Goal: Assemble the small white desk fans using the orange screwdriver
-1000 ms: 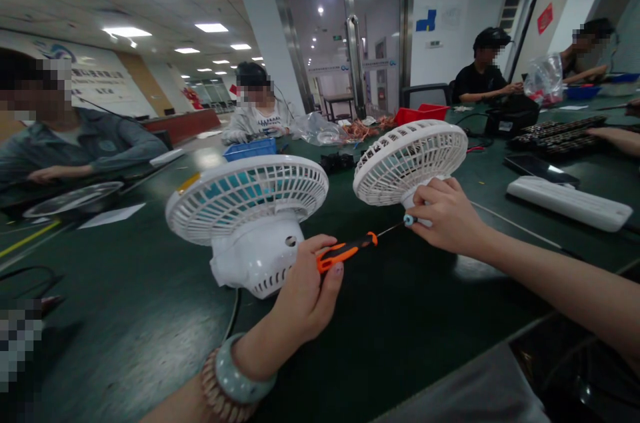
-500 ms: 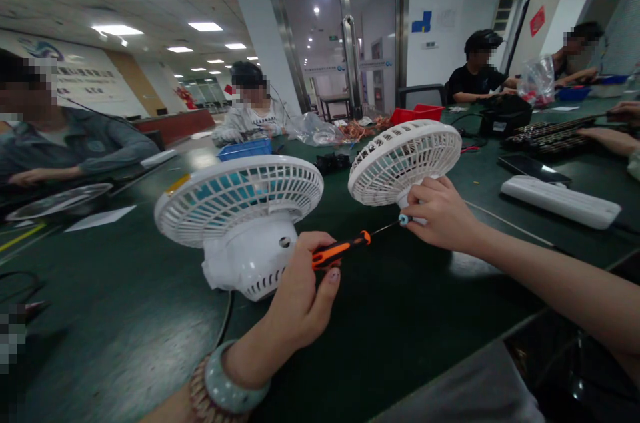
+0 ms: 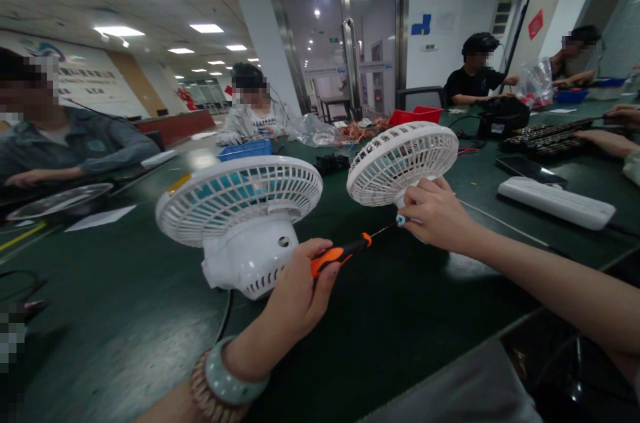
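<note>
My left hand (image 3: 303, 293) is closed around the handle of an orange and black screwdriver (image 3: 341, 254). The thin shaft points right, and its tip meets or nearly meets a small light-blue part (image 3: 401, 220). That part shows at the fingertips of my right hand (image 3: 436, 213), which grips the narrow lower end of a white fan grille (image 3: 415, 153). The grille is tilted, its ribbed back toward me. Beside my left hand, a white fan (image 3: 250, 250) with blue blades lies face up on its motor housing; its cord trails down.
The dark green table (image 3: 360, 350) spans the view. Behind the fans are a blue tray (image 3: 245, 149), a clear plastic bag (image 3: 315, 130) and a red bin (image 3: 415, 114). To the right lie a white power strip (image 3: 556, 202) and a phone (image 3: 533, 170). Several people sit around.
The screwdriver handle has turned in my left hand, showing more orange. My right hand and the grille have shifted very slightly left in view.
</note>
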A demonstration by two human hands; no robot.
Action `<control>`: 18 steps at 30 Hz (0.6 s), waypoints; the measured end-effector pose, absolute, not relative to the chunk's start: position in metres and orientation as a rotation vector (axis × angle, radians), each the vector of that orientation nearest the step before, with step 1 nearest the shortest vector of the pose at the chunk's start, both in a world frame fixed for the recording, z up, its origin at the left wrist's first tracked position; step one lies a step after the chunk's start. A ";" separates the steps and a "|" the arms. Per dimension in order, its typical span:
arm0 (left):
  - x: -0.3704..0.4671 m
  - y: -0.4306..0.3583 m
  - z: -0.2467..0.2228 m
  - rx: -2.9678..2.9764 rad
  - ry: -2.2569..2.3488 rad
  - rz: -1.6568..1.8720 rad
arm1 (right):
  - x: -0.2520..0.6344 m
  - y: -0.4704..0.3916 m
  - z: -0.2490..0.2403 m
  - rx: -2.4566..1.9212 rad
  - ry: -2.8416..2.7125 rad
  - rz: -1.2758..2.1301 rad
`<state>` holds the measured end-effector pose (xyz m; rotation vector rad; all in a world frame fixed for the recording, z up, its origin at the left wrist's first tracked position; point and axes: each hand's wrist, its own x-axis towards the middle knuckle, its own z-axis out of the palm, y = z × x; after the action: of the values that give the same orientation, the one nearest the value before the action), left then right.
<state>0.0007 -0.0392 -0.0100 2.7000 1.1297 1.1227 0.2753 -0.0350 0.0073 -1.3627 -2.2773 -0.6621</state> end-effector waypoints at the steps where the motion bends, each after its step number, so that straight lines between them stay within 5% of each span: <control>1: 0.001 -0.040 -0.009 2.709 1.138 1.099 | 0.275 -0.035 0.007 -1.366 -2.277 -0.660; 18: 0.005 -0.043 -0.007 2.704 1.114 1.219 | 0.274 -0.037 0.010 -1.396 -2.305 -0.685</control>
<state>0.0046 -0.0430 -0.0071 2.7039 1.1137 1.2192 0.2739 -0.0368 0.0096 -1.3962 -2.3046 -0.6855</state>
